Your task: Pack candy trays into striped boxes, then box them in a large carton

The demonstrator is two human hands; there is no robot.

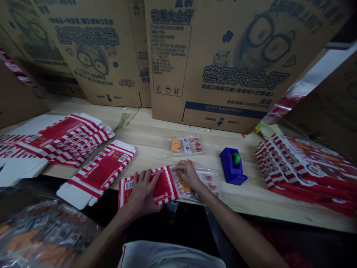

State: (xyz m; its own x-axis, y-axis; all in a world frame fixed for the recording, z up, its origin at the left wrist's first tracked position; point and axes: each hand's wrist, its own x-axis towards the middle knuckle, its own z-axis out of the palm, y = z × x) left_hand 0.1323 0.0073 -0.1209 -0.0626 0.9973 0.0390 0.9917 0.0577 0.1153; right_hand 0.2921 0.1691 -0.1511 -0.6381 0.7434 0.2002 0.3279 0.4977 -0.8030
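My left hand lies flat with fingers spread on a red-and-white striped carton at the table's front edge. My right hand rests on a clear plastic packet holding orange and red pieces, right at the carton's open end. Its fingers are curled onto the packet. A second clear packet lies further back on the table.
Flat striped cartons are stacked at left, with one loose. A pile of finished red boxes sits at right. A blue tape dispenser stands beside the packet. Large brown cardboard boxes wall the back. A bag of packets sits lower left.
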